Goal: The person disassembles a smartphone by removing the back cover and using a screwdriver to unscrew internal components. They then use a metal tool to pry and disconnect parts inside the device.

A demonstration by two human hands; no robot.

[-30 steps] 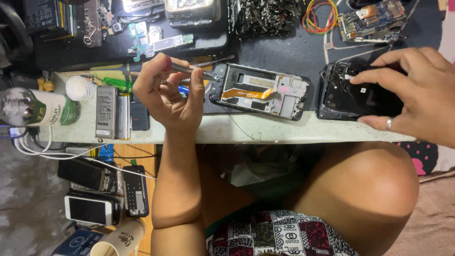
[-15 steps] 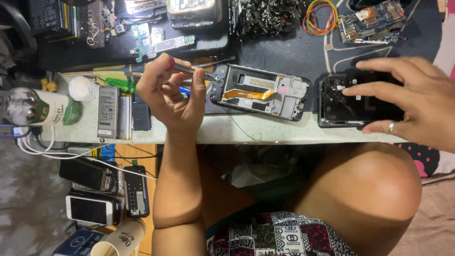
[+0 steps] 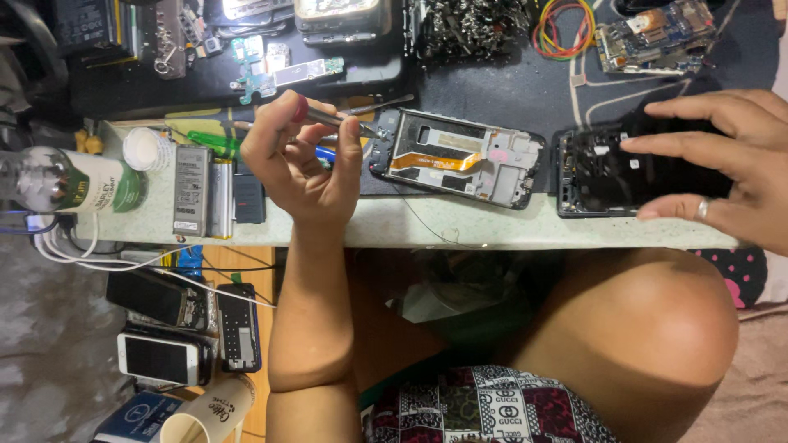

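Observation:
My left hand (image 3: 300,160) is raised over the front edge of the worktop and pinches a pair of metal tweezers (image 3: 355,123). Their tips sit at the left end of an opened phone frame (image 3: 460,156) with an orange flex cable, which lies flat on the dark mat. To the right lies a black phone housing (image 3: 599,172). My right hand (image 3: 722,168), with a ring on one finger, reaches in from the right. Its fingers are spread over the right half of that housing and touch its top and bottom edges.
Flat battery packs (image 3: 205,193) and a white-capped bottle (image 3: 74,182) lie on the worktop's left part. Circuit boards (image 3: 283,70), a pile of small metal parts (image 3: 472,25) and coloured rubber bands (image 3: 562,25) sit at the back. Several phones (image 3: 164,357) and a paper cup (image 3: 205,414) lie on the floor at left. My knee (image 3: 640,328) is under the table edge.
My right hand has slid to the right off the black housing, which now shows more of its inside. My left hand has shifted the tweezers slightly toward the phone frame.

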